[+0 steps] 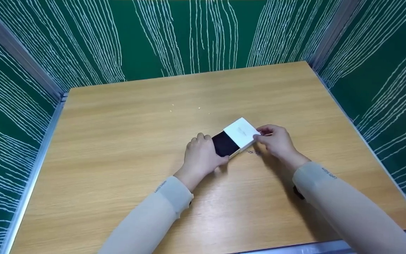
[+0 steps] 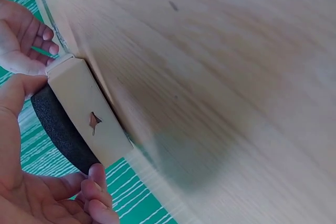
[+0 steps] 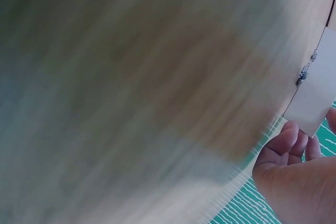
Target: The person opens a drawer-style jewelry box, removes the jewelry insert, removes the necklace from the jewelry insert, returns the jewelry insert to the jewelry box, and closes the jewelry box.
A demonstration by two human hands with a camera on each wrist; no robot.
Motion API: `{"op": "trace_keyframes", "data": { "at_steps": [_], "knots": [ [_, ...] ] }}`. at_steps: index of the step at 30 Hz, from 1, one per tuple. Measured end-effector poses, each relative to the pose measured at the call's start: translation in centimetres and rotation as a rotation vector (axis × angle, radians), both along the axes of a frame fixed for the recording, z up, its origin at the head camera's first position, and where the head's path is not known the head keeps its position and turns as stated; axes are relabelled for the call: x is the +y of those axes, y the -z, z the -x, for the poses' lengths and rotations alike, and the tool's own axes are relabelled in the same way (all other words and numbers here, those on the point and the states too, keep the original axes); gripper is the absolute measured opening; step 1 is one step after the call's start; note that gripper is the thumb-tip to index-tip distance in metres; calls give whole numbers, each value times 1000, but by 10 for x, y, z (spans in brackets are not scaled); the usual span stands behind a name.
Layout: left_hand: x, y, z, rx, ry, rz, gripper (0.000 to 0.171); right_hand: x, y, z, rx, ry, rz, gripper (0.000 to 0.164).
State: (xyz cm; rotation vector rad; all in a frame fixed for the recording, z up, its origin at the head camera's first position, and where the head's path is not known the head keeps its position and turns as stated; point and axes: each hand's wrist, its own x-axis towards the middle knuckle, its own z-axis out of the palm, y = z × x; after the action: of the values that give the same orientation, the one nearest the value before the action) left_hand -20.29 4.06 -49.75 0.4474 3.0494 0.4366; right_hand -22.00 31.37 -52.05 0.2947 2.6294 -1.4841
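Observation:
A small drawer-style box lies on the wooden table, its white sleeve (image 1: 241, 132) covering one half. From the other half shows the inner tray (image 2: 86, 108), pale with a small cutout in its wall, and a black foam pad (image 1: 226, 144) that bows upward in the left wrist view. My left hand (image 1: 200, 155) grips the tray end, thumb on the near side and fingers over the far side. At the sleeve's right end, my right hand (image 1: 275, 140) pinches it between thumb and fingers. A small silvery chain (image 3: 305, 69) lies on the table beside the sleeve.
The wooden table (image 1: 125, 141) spreads around the box. Several tiny light specks lie farther back on it. Green panels with white wavy lines (image 1: 146, 38) stand behind and at both sides, with metal frame posts at the corners.

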Motion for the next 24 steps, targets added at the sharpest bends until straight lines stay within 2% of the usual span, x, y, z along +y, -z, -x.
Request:
{"op": "trace_keyframes", "data": {
  "at_steps": [5, 13, 18, 24],
  "knots": [
    [3, 0, 0, 6, -1, -4, 80, -1, 0, 0, 18, 4, 4, 45],
    [5, 2, 0, -19, 0, -8, 85, -1, -2, -2, -61, 15, 28, 46],
    [5, 5, 0, -33, 1, -48, 88, 0, -4, -2, -56, 10, 15, 48],
    [1, 9, 1, -37, 13, -55, 83, -1, -5, -2, -61, 13, 9, 47]
  ]
}}
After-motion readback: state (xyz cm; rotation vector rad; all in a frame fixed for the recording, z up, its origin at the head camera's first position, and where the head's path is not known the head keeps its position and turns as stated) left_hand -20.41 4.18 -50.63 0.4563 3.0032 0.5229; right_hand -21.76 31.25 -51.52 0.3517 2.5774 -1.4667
